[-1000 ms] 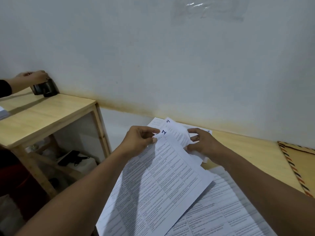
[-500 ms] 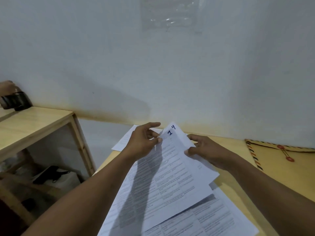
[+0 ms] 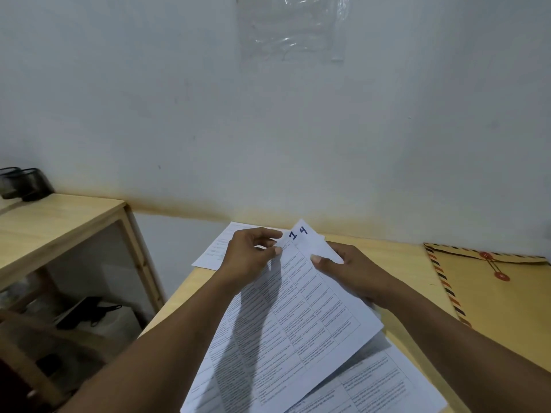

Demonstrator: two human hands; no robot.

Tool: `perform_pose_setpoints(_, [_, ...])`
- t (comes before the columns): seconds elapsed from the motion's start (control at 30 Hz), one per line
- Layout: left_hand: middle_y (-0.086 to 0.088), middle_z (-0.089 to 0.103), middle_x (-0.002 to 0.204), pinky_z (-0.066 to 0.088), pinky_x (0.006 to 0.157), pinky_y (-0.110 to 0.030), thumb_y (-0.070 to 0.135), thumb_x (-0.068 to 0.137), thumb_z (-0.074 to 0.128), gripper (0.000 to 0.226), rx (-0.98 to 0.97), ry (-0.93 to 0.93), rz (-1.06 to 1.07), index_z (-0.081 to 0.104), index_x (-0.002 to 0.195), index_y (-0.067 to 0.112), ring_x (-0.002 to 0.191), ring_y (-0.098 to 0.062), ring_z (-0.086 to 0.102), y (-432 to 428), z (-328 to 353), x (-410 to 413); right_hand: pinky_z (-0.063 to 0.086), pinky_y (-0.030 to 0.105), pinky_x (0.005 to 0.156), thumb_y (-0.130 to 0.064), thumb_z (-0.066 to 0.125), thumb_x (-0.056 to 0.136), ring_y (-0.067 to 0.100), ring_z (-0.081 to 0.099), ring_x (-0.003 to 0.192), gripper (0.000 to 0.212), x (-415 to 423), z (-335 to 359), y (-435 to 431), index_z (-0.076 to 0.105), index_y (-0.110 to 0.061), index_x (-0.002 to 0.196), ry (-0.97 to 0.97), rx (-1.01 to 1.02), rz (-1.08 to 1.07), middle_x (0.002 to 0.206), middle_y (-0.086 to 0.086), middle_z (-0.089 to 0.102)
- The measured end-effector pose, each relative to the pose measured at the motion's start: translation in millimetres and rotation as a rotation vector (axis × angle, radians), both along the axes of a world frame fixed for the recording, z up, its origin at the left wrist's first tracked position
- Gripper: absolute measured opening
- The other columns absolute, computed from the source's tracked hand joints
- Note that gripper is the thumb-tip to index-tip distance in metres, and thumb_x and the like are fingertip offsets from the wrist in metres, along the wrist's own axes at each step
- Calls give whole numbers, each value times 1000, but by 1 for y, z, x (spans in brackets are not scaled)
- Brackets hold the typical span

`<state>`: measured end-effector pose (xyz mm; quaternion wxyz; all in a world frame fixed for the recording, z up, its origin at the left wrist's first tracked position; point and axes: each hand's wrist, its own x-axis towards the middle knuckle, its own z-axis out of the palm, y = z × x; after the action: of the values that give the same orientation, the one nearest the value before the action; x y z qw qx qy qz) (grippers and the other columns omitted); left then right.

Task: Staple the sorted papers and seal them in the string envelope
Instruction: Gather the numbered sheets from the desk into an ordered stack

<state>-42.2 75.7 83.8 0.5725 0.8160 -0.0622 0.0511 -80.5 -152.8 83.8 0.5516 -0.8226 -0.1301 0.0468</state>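
Note:
Two printed sheets, marked 1 and 4 in blue ink, are held overlapped above the wooden table. My left hand pinches the top left corner of sheet 1. My right hand grips the right edge, with sheet 4 behind sheet 1. Another printed sheet lies under them near the front edge. The brown string envelope, with striped border and red buttons, lies flat at the right. No stapler is visible.
One more sheet lies at the table's far left corner by the white wall. A lower wooden shelf unit stands left, with a dark object on top and black items underneath.
The view has shifted right and up, showing more of the envelope. Both hands have drawn the two sheets closer together. The other person's hand at the far left is gone.

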Motion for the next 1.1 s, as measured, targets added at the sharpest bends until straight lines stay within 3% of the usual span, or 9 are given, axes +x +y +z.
perform_pose_setpoints(0.1, [2,76,92,52,71,-27,12,88,78,19,-9,-7,20,80,103,24,76,-11,67,2,-1,1,57,23,69,-37,62,98,10,77,86,15,2,3,-1,71,-28,106,-10,-52,21,99,-6,79])
perform_pose_setpoints(0.2, [7,77,87,55,71,-32,12,88,76,20,-9,-23,31,79,93,32,76,-11,70,3,-1,0,58,37,84,-44,69,91,13,75,93,22,13,2,-4,66,-32,110,-60,-110,-56,105,-5,77])
perform_pose_setpoints(0.3, [8,79,87,58,69,-34,12,89,75,21,-16,-27,36,79,92,33,77,-12,73,1,-1,-1,55,44,96,-44,62,94,16,70,103,22,20,2,1,65,-33,112,-129,-138,-101,110,-6,74])
perform_pose_setpoints(0.43, [13,78,90,50,58,-23,14,91,74,18,-31,-19,28,80,98,28,76,-9,72,-2,2,-5,55,49,91,-32,54,101,25,71,94,21,24,-1,7,74,-27,101,-203,-124,-159,96,-2,77])
perform_pose_setpoints(0.6, [15,77,96,52,66,-28,15,92,73,17,-43,-31,18,80,102,26,78,-4,73,-4,3,-8,56,46,85,-26,59,98,18,72,84,18,22,-9,11,75,-25,88,-193,-91,-187,87,-5,77])
perform_pose_setpoints(0.87, [15,77,96,50,57,-21,16,91,75,16,-75,-46,28,80,101,27,75,-3,74,-8,2,-8,53,38,86,-23,65,95,14,71,94,14,22,-15,11,72,-22,83,-249,-44,-275,89,-6,77])
perform_pose_setpoints(1.0, [15,76,97,44,45,-10,16,92,74,15,-52,-32,33,80,103,25,67,8,69,-7,0,-7,52,37,83,-24,66,94,14,70,92,14,23,-17,11,70,-22,81,-245,-34,-283,87,-7,76])
perform_pose_setpoints(1.1, [13,76,100,45,47,-12,18,92,74,15,-36,-35,28,80,103,25,67,7,69,-7,0,-7,53,39,80,-22,65,95,17,70,88,14,22,-17,12,70,-21,82,-263,-40,-259,85,-6,75])
